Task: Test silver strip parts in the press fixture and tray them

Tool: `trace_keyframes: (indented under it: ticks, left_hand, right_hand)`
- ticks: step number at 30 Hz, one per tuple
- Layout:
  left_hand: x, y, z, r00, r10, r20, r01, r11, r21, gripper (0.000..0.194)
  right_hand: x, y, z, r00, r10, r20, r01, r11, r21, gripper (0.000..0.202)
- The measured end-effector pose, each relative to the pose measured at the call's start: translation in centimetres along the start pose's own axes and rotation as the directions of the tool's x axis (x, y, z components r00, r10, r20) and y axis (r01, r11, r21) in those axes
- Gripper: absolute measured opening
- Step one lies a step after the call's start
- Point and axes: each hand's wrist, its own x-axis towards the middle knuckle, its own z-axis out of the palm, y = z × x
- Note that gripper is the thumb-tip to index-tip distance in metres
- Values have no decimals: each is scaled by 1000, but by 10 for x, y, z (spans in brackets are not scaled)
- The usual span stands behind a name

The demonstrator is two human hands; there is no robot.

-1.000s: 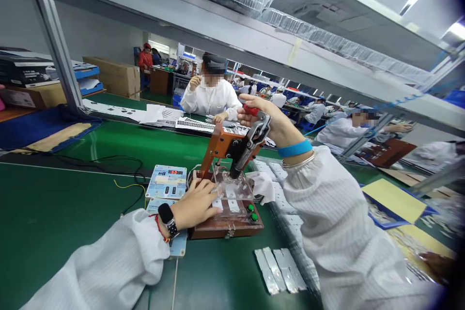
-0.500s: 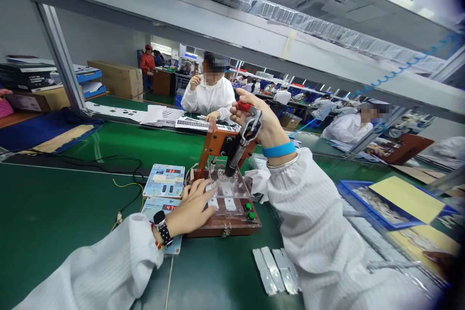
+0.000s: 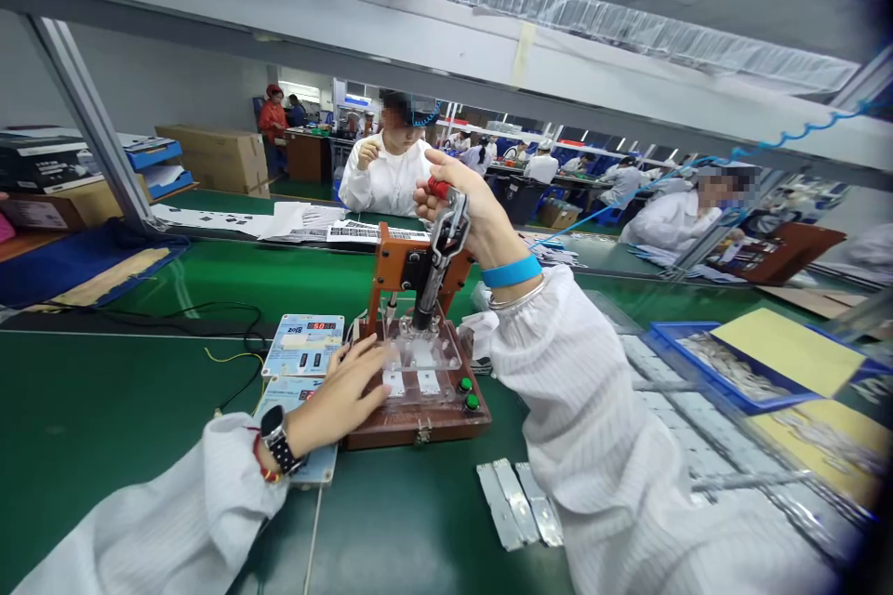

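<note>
A toggle-clamp press with an orange frame [image 3: 393, 271] stands on a brown wooden base [image 3: 446, 426]. My right hand [image 3: 469, 204] is wrapped round its red-tipped lever [image 3: 439, 189], above the frame. Fingers spread, my left hand [image 3: 347, 390] rests at the left side of the clear plate on the base. Small white pieces [image 3: 427, 381] lie under or in the clear plate [image 3: 446, 355]. Two green buttons [image 3: 465, 385] sit at the base's right. Left of the base are two light-blue meters [image 3: 305, 344] with red digits, the lower one partly covered by my left hand and wrist.
Flat silvery pieces [image 3: 506, 504] lie in front of the base at right. A blue tray [image 3: 750, 402] with a yellow sheet [image 3: 788, 353] is farther right, beside clear trays [image 3: 704, 423]. A metal shelf beam [image 3: 446, 56] crosses overhead. A person [image 3: 391, 169] sits opposite.
The camera view has shifted, moving the press slightly left in the picture. My left hand has drawn back a little leftward from the clear plate. My right hand stays on the lever.
</note>
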Motion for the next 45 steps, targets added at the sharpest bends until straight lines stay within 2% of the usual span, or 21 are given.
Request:
trace_keyframes:
  ticks: [3, 5, 7, 9, 12, 14, 16, 18, 21, 24, 27, 30, 33, 37, 39, 41, 45]
  left_hand:
    - [-11, -14, -26, 998, 17, -56, -17, 1000, 2, 51]
    - [-21, -29, -42, 998, -6, -60, 7, 1000, 26, 52]
    - [-32, -46, -51, 997, -71, 34, 68, 994, 88, 58]
    - [-42, -60, -53, 968, -173, 183, 142, 975, 171, 79]
    - [-50, -69, -44, 921, -256, 293, 182, 950, 255, 111]
    - [-52, -66, -39, 922, -248, 298, 165, 946, 279, 116]
    - [-51, -59, -37, 915, -260, 307, 162, 936, 312, 115]
    - [-52, -51, -36, 910, -268, 315, 160, 930, 331, 108]
    - [-52, -45, -34, 923, -237, 302, 144, 943, 301, 98]
    - [-53, -46, -30, 932, -233, 278, 149, 945, 289, 96]
    - [-53, -51, -27, 926, -260, 274, 172, 936, 308, 98]
    - [-54, -63, -28, 942, -188, 278, 111, 956, 272, 98]
    - [-54, -79, -33, 969, -110, 222, 62, 975, 213, 92]
    - [-53, -90, -43, 978, -135, 156, 97, 968, 233, 84]
    - [-54, -86, -46, 980, -154, 126, 116, 957, 267, 79]
    - [-55, -77, -48, 977, -185, 109, 144, 942, 303, 82]
    - [-57, -54, -49, 932, -300, 201, 205, 897, 390, 102]
  right_hand:
    - [-5, -9, 0, 987, -162, 7, 162, 979, -122, 35]
    - [-19, -18, 0, 938, -340, 60, 345, 906, -245, 32]
    - [-41, -21, 0, 831, -536, 149, 552, 759, -345, 33]
    - [-68, -12, -2, 686, -692, 225, 712, 574, -404, 36]
    - [-106, 23, -12, 522, -796, 307, 796, 325, -511, 38]
    - [-123, 49, -20, 462, -796, 390, 803, 189, -566, 38]
    - [-131, 67, -26, 456, -766, 454, 801, 131, -584, 41]
    - [-134, 74, -30, 466, -741, 484, 807, 131, -576, 46]
    - [-135, 72, -31, 476, -727, 495, 815, 152, -560, 51]
    - [-138, 69, -32, 509, -695, 508, 808, 182, -561, 54]
    - [-141, 68, -34, 525, -670, 524, 810, 205, -549, 56]
    - [-145, 66, -36, 554, -639, 534, 803, 239, -547, 56]
    - [-149, 61, -38, 594, -589, 548, 784, 272, -558, 55]
    - [-150, 59, -40, 605, -579, 547, 780, 292, -554, 55]
    - [-149, 60, -42, 603, -584, 543, 781, 297, -549, 54]
    - [-148, 61, -43, 604, -588, 539, 781, 301, -547, 53]
    - [-148, 61, -44, 597, -586, 548, 788, 301, -537, 50]
